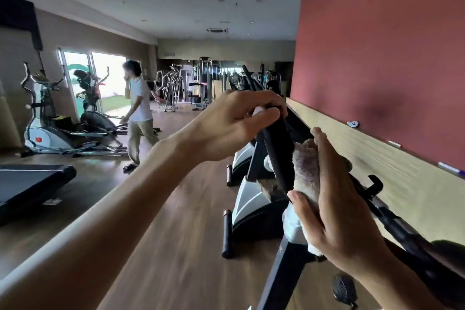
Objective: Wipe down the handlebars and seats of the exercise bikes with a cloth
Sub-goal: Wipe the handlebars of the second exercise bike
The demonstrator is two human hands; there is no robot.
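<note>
head view: wood floor [176, 221], red wall [377, 45], cloth [305, 171] against handlebar [279, 153].

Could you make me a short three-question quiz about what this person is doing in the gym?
1. True or false: the left hand grips the top of the black handlebar.
2. What does the right hand press against the bar? A) cloth B) bottle C) brush
3. Fill in: the wall beside the bikes is ____.

Key: 1 true; 2 A; 3 red.
</note>
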